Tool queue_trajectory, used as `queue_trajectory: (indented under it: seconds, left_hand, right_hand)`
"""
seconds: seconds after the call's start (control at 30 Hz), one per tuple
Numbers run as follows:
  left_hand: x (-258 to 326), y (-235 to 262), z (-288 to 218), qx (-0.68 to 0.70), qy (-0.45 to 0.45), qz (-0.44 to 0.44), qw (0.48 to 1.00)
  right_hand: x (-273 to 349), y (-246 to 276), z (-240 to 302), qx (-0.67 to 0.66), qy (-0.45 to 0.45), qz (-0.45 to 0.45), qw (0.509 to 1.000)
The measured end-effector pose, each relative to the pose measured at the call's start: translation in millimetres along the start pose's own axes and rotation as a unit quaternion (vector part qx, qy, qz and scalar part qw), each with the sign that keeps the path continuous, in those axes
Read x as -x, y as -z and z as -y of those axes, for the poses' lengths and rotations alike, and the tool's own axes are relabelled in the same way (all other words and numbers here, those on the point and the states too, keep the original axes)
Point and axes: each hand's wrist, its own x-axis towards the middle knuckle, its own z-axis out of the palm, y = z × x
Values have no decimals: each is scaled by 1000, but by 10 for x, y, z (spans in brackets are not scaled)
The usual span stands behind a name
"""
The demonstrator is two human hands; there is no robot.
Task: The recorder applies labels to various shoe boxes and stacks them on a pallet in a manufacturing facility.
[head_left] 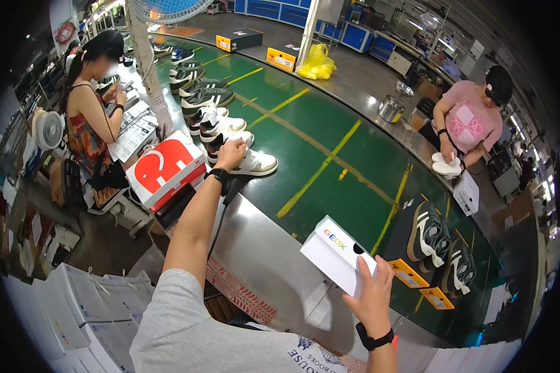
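Note:
My left hand [231, 155] reaches over the nearest pair of white sneakers [256, 164] on the green conveyor belt, its fingers curled at the collar of one shoe. A white shoebox [336, 252] lies at a slant where the belt meets the metal edge, its lid on. At the near right end of that box is my right hand [373, 291], thumb on one side and fingers over the other. Beyond the left hand stand more white sneakers [221, 124] and dark green sneakers [206, 99] in a row.
A red and white shoebox [168, 168] sits left of my left forearm. Dark sneakers [430, 236] rest on black and orange boxes at right. Two people work nearby, one at left with papers [130, 133], one across the belt holding a white shoe [447, 165]. White boxes [93, 304] are stacked lower left.

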Motion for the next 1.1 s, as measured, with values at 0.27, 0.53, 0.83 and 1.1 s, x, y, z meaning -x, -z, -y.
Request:
queue_trajectory:
  seconds: [0.27, 0.53, 0.83, 1.1]
  left_hand:
    - [315, 141, -774, 269, -80, -18, 960]
    - [1426, 468, -1974, 512, -167, 64, 840]
    - [2254, 30, -2343, 600, -81, 237, 759]
    - [2303, -67, -2385, 599, -68, 201, 772]
  right_hand:
    - [-3, -9, -85, -8, -1, -22, 1000]
    - [-241, -18, -140, -26, 9, -62, 998]
    - [-360, -59, -92, -8, -3, -54, 999]
    - [-409, -159, -194, -254, -86, -137, 954]
